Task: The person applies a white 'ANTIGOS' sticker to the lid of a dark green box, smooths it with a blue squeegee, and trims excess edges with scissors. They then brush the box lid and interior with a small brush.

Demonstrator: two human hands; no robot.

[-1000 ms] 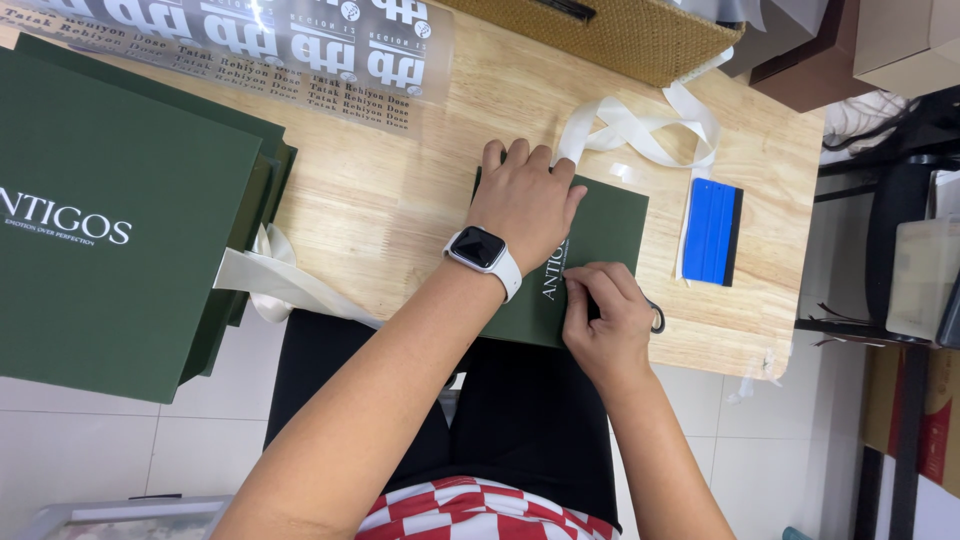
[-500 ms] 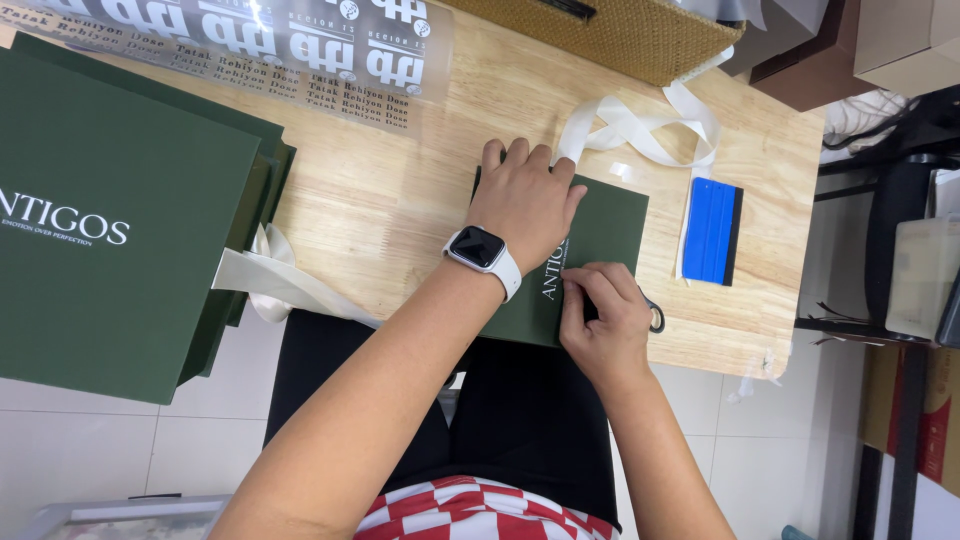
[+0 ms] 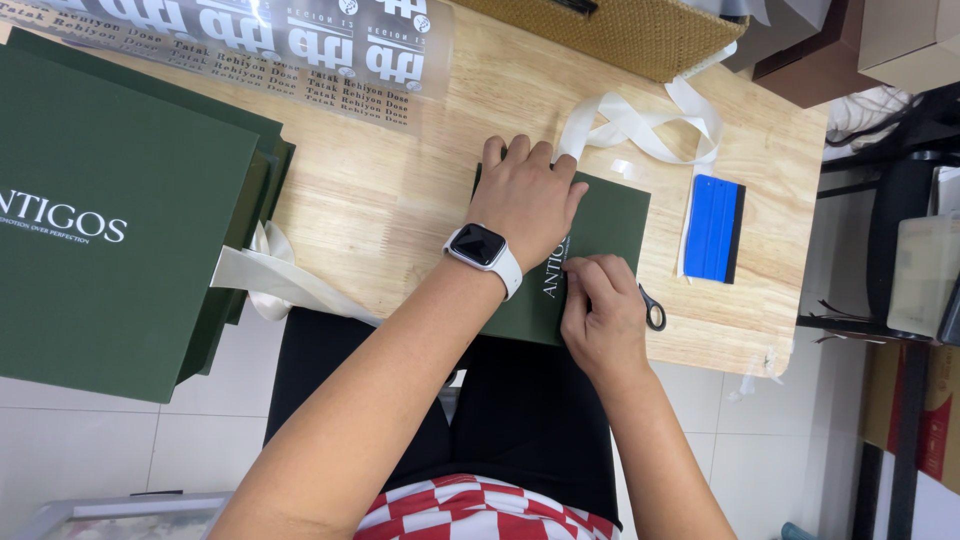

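While the right hand [image 3: 603, 320] pinches something small at the near edge of the green box [image 3: 610, 225], thumb and forefinger closed just beside the white lettering, the left hand [image 3: 528, 195] lies flat on the lid, fingers spread and pressing, gripping nothing. What the right fingertips hold is too small to tell; it may be the corner of a film or sticker. The box sits at the near edge of the wooden table [image 3: 400, 210], partly overhanging the lap. To do this well, I judge the flat palm should keep the box from sliding while the pinch works slowly and low, close to the surface, so the lettering is not lifted or creased. Black scissors [image 3: 654, 308] peek out just beside the right hand. Farther off lie a blue squeegee [image 3: 712, 228], a white ribbon [image 3: 640, 125], larger green boxes [image 3: 110, 200] to the left, and a clear printed sheet [image 3: 250, 35].
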